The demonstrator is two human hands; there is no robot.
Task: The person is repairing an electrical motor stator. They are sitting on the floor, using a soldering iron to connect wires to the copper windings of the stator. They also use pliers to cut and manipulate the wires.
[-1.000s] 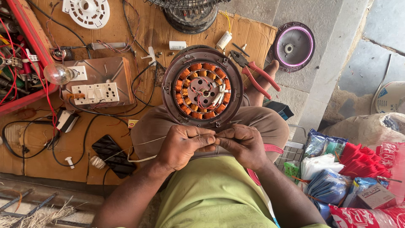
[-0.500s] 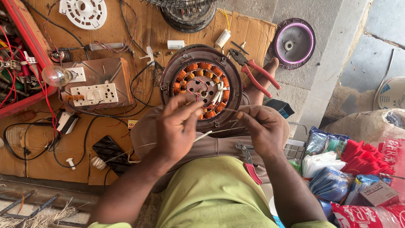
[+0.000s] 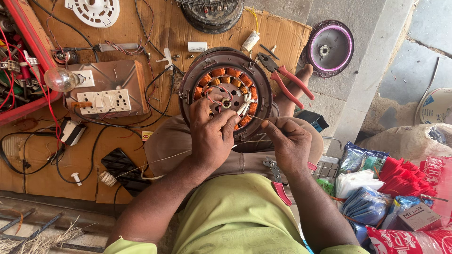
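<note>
Centrally, fan stator (image 3: 226, 91) rests on lap, copper coils wound. Left hand (image 3: 211, 136) pinches thin thread (image 3: 160, 160) at hub; right hand (image 3: 288, 143) pinches its other end, right. Lacing looks unfinished. Red-handled pliers (image 3: 287, 82) far right.

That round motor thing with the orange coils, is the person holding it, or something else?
Not the motor itself. The left hand pinches its red and white wires at the centre; the right hand holds a thin thread by its end.
</note>
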